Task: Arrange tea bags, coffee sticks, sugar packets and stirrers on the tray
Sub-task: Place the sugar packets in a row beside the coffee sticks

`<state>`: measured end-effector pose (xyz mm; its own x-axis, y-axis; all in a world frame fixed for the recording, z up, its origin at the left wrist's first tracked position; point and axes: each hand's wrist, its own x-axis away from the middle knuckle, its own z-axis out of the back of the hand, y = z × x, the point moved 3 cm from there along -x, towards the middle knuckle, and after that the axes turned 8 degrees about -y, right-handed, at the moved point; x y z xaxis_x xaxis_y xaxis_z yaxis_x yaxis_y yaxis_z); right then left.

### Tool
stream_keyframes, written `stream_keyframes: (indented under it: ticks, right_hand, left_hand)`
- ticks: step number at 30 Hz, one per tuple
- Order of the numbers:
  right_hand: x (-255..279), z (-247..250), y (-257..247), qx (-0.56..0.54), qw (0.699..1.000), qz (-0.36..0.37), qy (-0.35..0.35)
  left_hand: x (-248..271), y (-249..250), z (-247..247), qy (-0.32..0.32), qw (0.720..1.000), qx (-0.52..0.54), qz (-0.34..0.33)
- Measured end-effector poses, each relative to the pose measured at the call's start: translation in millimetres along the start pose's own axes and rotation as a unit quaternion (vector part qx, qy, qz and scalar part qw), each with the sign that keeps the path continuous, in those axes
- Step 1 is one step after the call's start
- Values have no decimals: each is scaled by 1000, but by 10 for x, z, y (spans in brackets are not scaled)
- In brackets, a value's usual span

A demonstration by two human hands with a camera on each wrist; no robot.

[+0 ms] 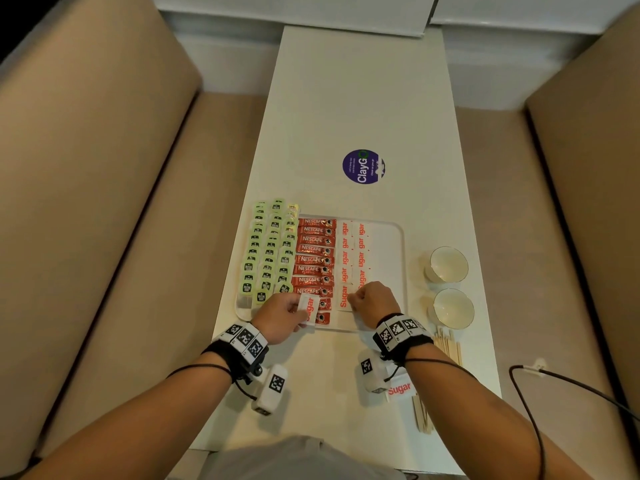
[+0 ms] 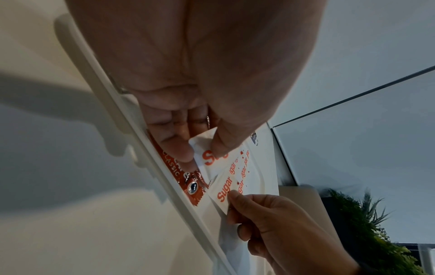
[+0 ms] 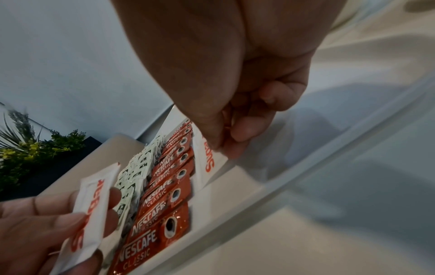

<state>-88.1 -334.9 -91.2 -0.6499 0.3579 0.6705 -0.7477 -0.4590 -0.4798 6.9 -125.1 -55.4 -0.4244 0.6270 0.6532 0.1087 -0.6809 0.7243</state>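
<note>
While the left hand (image 1: 282, 315) pinches a spare packet (image 1: 309, 310), the right hand (image 1: 372, 299) pinches another (image 1: 343, 297) at the tray's (image 1: 398, 233) 6 o'clock, probably extending the sugar row.

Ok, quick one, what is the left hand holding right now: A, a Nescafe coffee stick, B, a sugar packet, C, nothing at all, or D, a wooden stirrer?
B: the left hand pinches a white sugar packet with red lettering between thumb and fingers, above the near end of the coffee sticks on the tray.
</note>
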Motion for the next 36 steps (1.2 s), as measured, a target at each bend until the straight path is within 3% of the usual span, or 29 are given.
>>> stream_keyframes:
  ticks: [36]
  right_hand:
    - [70, 50, -121, 6, 1000, -25, 12]
  left_hand:
    - [27, -47, -50, -18, 999, 35, -12]
